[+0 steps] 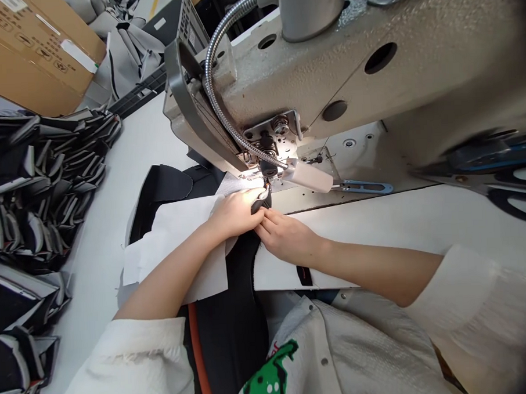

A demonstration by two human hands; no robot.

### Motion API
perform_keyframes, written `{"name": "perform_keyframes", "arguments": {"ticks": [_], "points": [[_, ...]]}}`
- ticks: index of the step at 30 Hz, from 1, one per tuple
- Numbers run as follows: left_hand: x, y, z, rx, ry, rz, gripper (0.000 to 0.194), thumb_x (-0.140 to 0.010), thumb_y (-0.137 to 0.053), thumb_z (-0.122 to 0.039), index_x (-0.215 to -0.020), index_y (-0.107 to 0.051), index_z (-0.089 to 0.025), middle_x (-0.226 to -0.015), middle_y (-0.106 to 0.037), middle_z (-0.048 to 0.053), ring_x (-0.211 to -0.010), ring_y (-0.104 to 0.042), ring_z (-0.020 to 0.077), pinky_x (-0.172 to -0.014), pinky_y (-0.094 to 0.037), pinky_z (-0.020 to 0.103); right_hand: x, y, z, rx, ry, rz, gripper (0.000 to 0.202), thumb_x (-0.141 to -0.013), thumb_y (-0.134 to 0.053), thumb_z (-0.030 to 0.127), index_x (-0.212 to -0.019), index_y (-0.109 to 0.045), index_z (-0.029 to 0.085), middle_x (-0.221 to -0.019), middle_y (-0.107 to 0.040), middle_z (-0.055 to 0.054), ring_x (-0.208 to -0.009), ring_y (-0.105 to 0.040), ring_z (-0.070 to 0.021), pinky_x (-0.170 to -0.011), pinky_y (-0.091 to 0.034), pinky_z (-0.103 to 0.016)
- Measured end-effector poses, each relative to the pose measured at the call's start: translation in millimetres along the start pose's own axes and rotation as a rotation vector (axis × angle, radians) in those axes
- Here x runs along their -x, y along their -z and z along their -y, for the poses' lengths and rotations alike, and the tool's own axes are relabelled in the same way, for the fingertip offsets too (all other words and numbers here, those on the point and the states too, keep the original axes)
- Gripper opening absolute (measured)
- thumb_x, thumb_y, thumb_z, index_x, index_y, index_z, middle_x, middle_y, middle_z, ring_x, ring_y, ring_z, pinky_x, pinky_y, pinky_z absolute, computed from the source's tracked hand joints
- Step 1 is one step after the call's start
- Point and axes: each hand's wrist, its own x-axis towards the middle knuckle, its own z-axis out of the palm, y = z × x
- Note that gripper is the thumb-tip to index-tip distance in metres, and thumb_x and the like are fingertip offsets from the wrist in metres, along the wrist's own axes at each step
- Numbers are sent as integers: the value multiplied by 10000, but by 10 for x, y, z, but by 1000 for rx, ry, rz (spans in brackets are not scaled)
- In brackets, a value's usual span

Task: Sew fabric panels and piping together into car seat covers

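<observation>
Left hand (234, 214) curved over the work, right hand (288, 235) with fingers bunched against it; can't tell if either pinches. Black fabric (234, 326) runs from frame centre to bottom centre, top end by the presser foot (268, 169). Likely light, bendy, grippy; best held by the edges, near the foot, fingertips clear.

2 hands (264, 223) together on black fabric (238, 273) at a sewing machine (349, 83), 1 lamp (310, 176) just above them, white sheets (182, 241) under the left forearm, scissors (502, 189) right of both hands
</observation>
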Motion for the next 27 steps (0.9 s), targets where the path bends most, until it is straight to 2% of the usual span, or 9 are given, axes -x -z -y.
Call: {"name": "perform_keyframes", "arguments": {"ticks": [3,9,14,20,23,27], "points": [[52,89,54,34,-62,85,536,-750,-508,-236,-1282,-526,-292,-1262,-606,22,-1084,-598,246,-903,-478,323,-3,-10,21,4,-23,-13,373,-892,-332,59,-1167,-563,-43,-1168,-602,-232,-1132,-553,-282,-981,-461,-411],[21,69,27,116,-70,111,543,-705,-513,-191,-1240,-560,-266,-1073,-694,33,-922,-652,242,-758,-507,287,-9,-7,36,12,-18,-25,350,-865,-360,42,-1106,-600,-39,-1111,-629,-232,-1090,-585,-293,-964,-476,-411],[-56,63,-48,127,-48,112,418,-687,-493,-157,-1074,-625,-246,-963,-705,26,-885,-648,237,-749,-500,287,-9,-9,-21,-7,-24,-22,353,-847,-384,30,-1119,-603,-31,-1092,-634,-232,-1076,-590,-285,-957,-480,-417],[-114,79,-132,23,22,84,238,-769,-428,-200,-912,-614,-239,-898,-685,16,-813,-623,197,-661,-473,268,-11,-91,-152,56,-4,-58,350,-839,-404,36,-1107,-617,-40,-1074,-641,-213,-1081,-585,-267,-999,-454,-394],[-140,38,-131,51,38,9,249,-800,-405,-191,-885,-636,-228,-890,-692,18,-832,-624,182,-724,-478,265,-9,-119,-169,51,-37,-74,357,-849,-408,62,-1131,-601,-39,-1109,-626,-215,-1105,-564,-282,-970,-461,-404],[-155,-11,-89,86,38,-29,304,-829,-394,-186,-958,-666,-225,-986,-705,21,-912,-630,181,-842,-476,278,-11,-111,-150,40,-64,-90,365,-858,-395,67,-1146,-583,-55,-1146,-602,-227,-1130,-533,-296,-963,-442,-401]]}}
